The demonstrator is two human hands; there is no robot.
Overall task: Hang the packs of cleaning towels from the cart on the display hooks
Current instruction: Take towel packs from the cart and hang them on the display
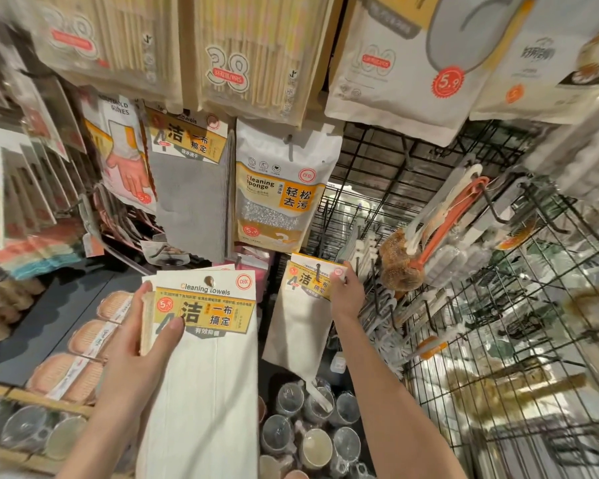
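White towel packs (204,340) upright, fanned; another (301,305) hanging on hook (318,271).

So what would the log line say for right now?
step: hanging towel pack | left hand: holds stack of white towel packs | right hand: pinches one pack at display hook | cart: not visible

Matt white cloth towels (201,392) under glossy paper header cards (204,305); black metal wire grid (498,392).
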